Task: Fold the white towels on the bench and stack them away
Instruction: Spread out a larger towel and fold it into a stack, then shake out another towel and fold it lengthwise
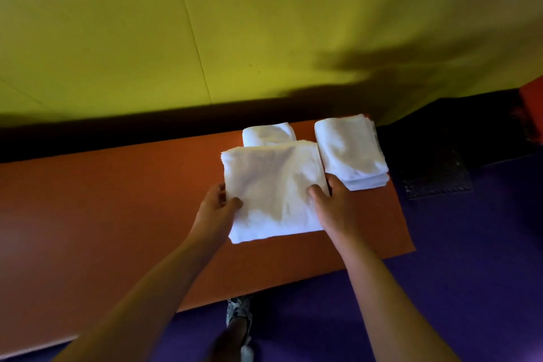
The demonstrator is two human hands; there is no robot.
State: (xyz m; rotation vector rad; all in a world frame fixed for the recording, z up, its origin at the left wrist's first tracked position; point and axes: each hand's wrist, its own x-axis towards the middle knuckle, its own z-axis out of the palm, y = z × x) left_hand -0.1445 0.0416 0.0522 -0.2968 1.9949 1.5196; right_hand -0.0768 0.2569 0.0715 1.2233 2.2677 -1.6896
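Head view, looking down at an orange bench (117,214) that runs from 9 o'clock to about 3 o'clock, ending at a corner on the right.

Towel (273,191): white, folded flat into a rough square, lying on the bench just right of centre frame. Near edge is toward 6 o'clock, far edge toward 12.

Left hand (216,209): at the towel's 9 o'clock edge, thumb on top of the cloth, fingers curled round the edge. It grips the towel.

Right hand (333,206): at the towel's 3 o'clock edge, thumb pressed on top, fingers tucked at the side. Also gripping the towel. Hands are apart, one per side, with the towel between them.

Stack (351,150): folded white towels piled at 2 o'clock from the held towel, just beside it, near the bench's right end. Several layers show at its near edge.

Second towel (269,134): smaller white folded piece at 12 o'clock, partly hidden under the held towel's far edge. Cannot tell how many layers.

Behind the bench at 12 o'clock: yellow-green wall (147,23) with a dark shadow at upper right. Purple floor (470,244) at 4 o'clock, dark floor grate (435,173) at 3 o'clock. A shoe (239,311) shows under the bench edge at 6 o'clock.
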